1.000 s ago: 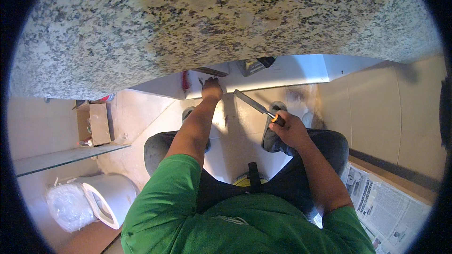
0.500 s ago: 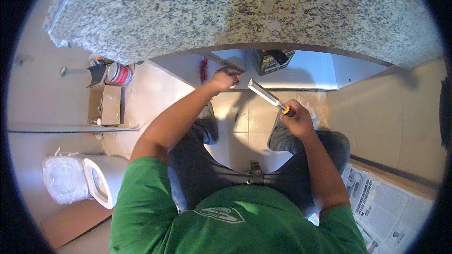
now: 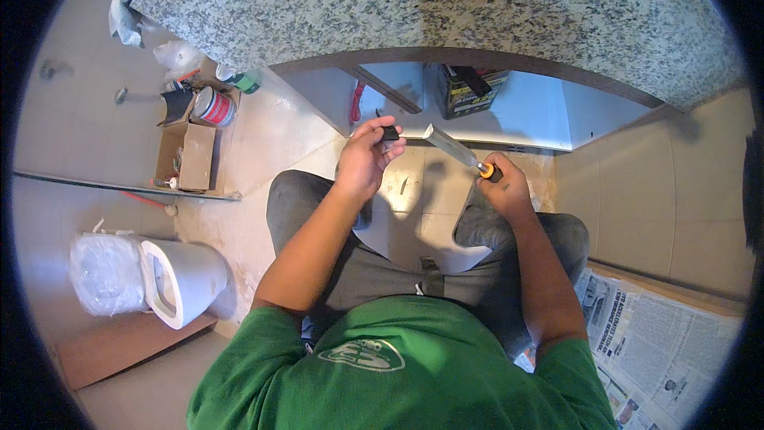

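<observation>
Head: chisel (image 3: 458, 150) seemingly near cabinet edge (image 3: 549, 146)

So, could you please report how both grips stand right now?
Left grip: holding small black piece. Right grip: holding chisel. Granite counter in front, overhanging cabinet.

Two hands (image 3: 364, 164), one chisel (image 3: 455, 149)

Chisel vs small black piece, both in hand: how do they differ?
Size: the chisel is long; the black piece is much shorter.
Look: the chisel has a pale metal blade and an orange-and-black handle; the visible part of the black piece is dark throughout.
Hold: the right hand grips the chisel's handle; the left hand pinches the black piece.
Shared: both are held above the floor.
</observation>
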A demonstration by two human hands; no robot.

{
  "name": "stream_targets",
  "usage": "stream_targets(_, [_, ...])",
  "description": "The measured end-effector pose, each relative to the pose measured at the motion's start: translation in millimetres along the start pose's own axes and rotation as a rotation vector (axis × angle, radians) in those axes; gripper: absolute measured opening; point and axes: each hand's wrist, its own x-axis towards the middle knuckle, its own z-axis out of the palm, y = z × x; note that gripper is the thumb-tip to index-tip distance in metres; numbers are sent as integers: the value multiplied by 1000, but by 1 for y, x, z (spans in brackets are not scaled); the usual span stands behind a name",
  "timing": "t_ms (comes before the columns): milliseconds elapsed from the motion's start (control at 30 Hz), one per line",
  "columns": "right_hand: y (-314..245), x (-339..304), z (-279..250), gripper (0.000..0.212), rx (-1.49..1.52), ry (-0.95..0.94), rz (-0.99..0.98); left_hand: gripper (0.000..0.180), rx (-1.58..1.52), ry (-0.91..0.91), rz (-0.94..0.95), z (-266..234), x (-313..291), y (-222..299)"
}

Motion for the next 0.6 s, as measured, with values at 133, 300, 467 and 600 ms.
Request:
stream_targets(133, [-3, 0, -2, 20, 35, -40, 13, 22, 93, 30, -16, -4, 19, -11])
stream_targets(300, [-7, -1, -5, 17, 95, -107, 38, 22, 193, 34, -17, -9, 33, -29])
stream_targets(467, [-9, -3, -9, 17, 151, -141, 90, 24, 292, 11, -46, -3, 33, -33])
stream_targets(600, [-13, -2, -8, 16, 139, -137, 106, 25, 319, -13, -57, -3, 34, -34])
